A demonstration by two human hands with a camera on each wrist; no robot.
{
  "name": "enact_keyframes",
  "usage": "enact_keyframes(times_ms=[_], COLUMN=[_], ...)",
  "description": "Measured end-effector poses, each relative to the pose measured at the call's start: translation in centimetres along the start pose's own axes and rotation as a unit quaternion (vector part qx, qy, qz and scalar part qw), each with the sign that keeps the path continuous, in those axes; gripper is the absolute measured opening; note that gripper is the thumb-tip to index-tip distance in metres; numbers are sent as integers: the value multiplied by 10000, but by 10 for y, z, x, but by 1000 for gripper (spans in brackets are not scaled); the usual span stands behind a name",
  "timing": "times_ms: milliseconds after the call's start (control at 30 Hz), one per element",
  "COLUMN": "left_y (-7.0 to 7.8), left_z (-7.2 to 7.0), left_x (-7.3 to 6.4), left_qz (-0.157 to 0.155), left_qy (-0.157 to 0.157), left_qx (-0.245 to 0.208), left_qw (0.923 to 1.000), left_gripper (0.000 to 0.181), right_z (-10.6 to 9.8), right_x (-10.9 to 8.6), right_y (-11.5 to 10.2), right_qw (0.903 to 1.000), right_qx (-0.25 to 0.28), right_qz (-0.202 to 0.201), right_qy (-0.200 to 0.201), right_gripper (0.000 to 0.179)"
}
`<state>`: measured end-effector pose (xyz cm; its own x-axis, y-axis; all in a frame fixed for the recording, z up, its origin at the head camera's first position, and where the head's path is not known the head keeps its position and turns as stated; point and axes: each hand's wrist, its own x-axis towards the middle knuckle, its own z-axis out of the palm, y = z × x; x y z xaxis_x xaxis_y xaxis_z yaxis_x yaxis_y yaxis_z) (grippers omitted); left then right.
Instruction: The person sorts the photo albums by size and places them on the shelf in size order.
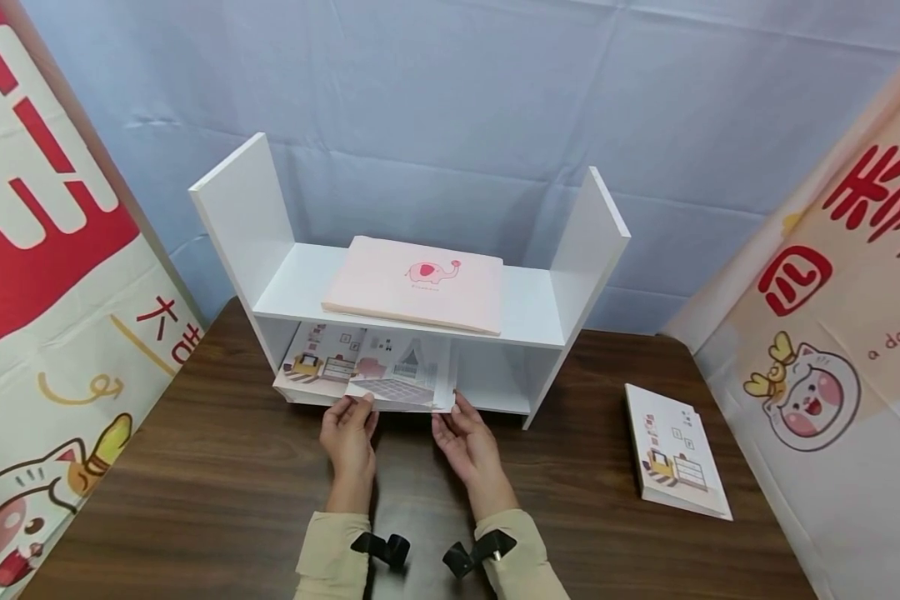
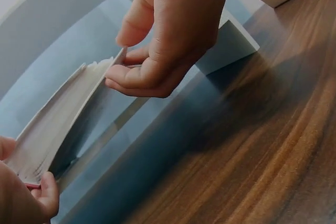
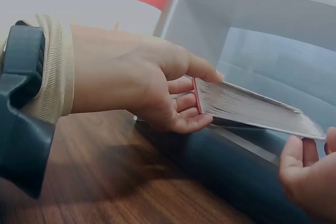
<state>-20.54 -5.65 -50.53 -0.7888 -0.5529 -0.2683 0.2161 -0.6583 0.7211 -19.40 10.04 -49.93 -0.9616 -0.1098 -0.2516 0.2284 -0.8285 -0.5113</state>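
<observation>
Both hands hold a thick book [image 1: 401, 371] with a house-interior picture on its cover, at the front of the white shelf's [image 1: 487, 379] lower compartment. My left hand [image 1: 348, 425] grips its near left corner, thumb above and fingers beneath; the right wrist view shows the book's page edges [image 3: 252, 106] and a red spine end by the left hand [image 3: 168, 90]. At the near right corner, my right hand [image 1: 465, 433] pinches the book between thumb and fingers, seen large in the left wrist view. A similar book [image 1: 318, 354] lies to the left in the compartment, partly overlapped.
A pink book [image 1: 412, 283] with an elephant picture lies on the upper shelf between two upright side panels [image 1: 596, 242]. More white picture-cover books [image 1: 675, 450] are stacked on the right of the brown wooden table [image 1: 217, 467]. Printed cloths hang at both sides.
</observation>
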Motion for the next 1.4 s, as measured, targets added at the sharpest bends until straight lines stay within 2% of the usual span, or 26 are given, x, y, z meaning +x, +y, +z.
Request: enact_keyframes(times_ms=[133,233,333,433,533,733,867,1033,1267,1300,1400], left_y=[1,1,0,-1,-3,-7,-9,-12,-10,-10,-9], left_z=[3,4,5,7,9,13,15,14,14,14,10], left_x=[1,1,0,0,-1,-2,-4,-6,-9,-10,-10], left_qz=[44,59,118,238,418,801,874,809,793,806,871], left_qy=[78,162,289,399,451,632,689,609,606,623,653], left_qx=[39,167,478,758,783,865,1030,1085,1214,1227,1360], left_qw=[10000,9997,9984,9960,9950,9910,9884,9889,9876,9872,9847], left_gripper=[34,34,34,34,35,34,34,36,34,34,33], right_z=[0,-1,-2,-2,-1,-1,-5,-11,-17,-22,-24], right_x=[3,5,6,7,6,6,8,11,14,17,19], right_y=[0,1,2,2,2,3,4,5,6,8,14], right_qw=[9997,9989,9983,9989,9983,9940,9900,9891,9900,9924,9876], right_qx=[231,464,567,367,182,47,-202,-262,-243,-203,-808], right_qz=[12,72,117,119,147,280,378,390,318,254,-110], right_qy=[-126,-83,46,277,536,1055,1346,1392,1354,1186,1340], right_gripper=[39,29,19,15,12,20,20,14,18,19,29])
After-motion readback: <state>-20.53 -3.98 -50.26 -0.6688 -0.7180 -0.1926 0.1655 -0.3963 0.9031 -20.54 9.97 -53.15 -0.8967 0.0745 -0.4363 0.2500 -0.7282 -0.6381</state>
